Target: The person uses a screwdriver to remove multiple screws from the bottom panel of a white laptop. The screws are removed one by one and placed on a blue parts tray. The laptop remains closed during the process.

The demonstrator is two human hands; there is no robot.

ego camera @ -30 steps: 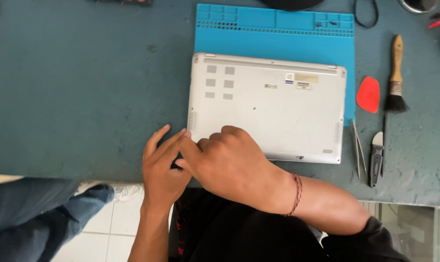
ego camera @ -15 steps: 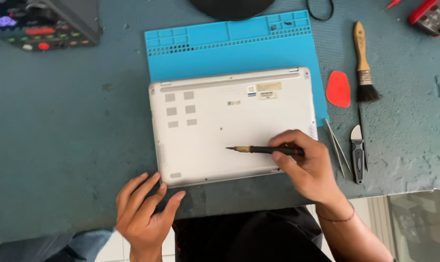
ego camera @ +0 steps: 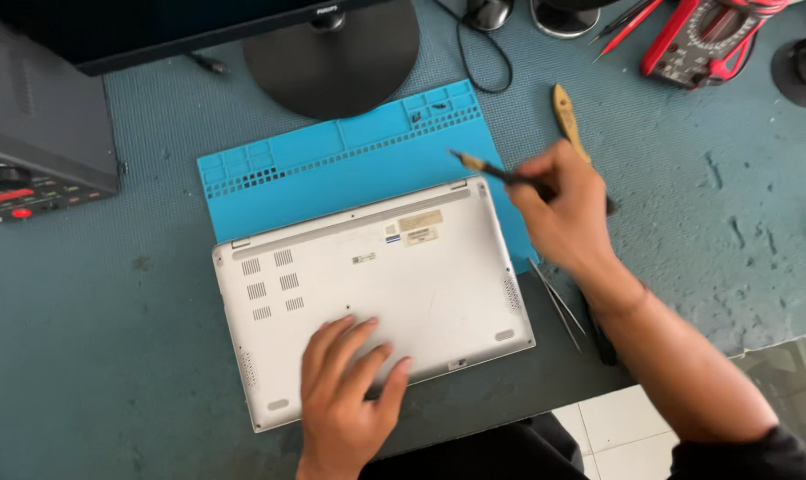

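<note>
The right hand [ego camera: 563, 209] is closing its fingers [ego camera: 532, 200] around a screwdriver [ego camera: 487, 167], now lifted off the laptop [ego camera: 376, 293] to hover over the blue mat [ego camera: 332, 164], likely carrying a loosened screw there. The left hand [ego camera: 345, 396], which was off the edge, is pressing flat, fingers spread, on the upturned laptop's near edge. Tweezers [ego camera: 558, 307], a brush [ego camera: 565, 116], a multimeter [ego camera: 701, 40] and a monitor stand [ego camera: 332, 53] are sitting on the teal counter [ego camera: 110, 356]

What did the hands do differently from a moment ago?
The right hand lifted the screwdriver off the laptop's underside and carried it up over the blue mat, near the laptop's far right corner. The left hand moved from the table edge onto the laptop, palm flat. The laptop still lies upside down, partly on the mat.
</note>
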